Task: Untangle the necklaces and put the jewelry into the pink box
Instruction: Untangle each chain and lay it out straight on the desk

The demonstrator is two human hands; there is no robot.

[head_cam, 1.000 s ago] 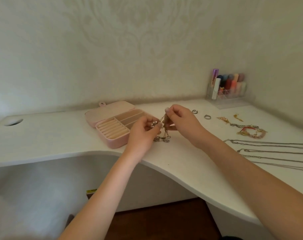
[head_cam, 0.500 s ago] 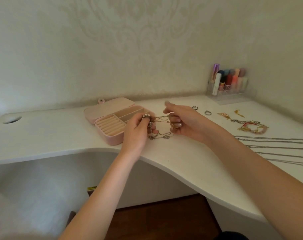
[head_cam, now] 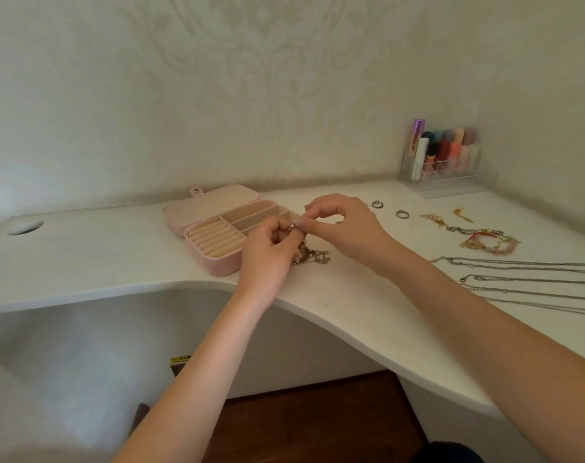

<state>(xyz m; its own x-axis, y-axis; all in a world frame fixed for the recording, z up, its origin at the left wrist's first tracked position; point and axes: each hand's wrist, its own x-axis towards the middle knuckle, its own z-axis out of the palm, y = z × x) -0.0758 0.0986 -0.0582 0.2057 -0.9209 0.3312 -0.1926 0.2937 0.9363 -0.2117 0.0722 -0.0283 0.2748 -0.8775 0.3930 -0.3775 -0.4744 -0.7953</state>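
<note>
The pink box [head_cam: 214,262] lies open on the white desk [head_cam: 84,255], its lid folded back. Just right of it my left hand [head_cam: 267,252] and my right hand [head_cam: 344,225] meet over a tangled gold chain [head_cam: 313,255]. Both hands pinch the chain's upper part between fingertips, while its lower part lies in a heap on the desk. Several straightened silver necklaces [head_cam: 531,279] stretch across the desk at the right.
Two rings [head_cam: 378,204] [head_cam: 402,214], gold earrings [head_cam: 434,218] and a red and pink bracelet bundle [head_cam: 491,240] lie behind the necklaces. A clear organizer [head_cam: 444,165] with coloured tubes stands in the back right corner. A round cable hole [head_cam: 25,227] is at far left.
My hands had spread apart with the chain stretched between them; now they have come back together, pinching it at one spot above the heap.
</note>
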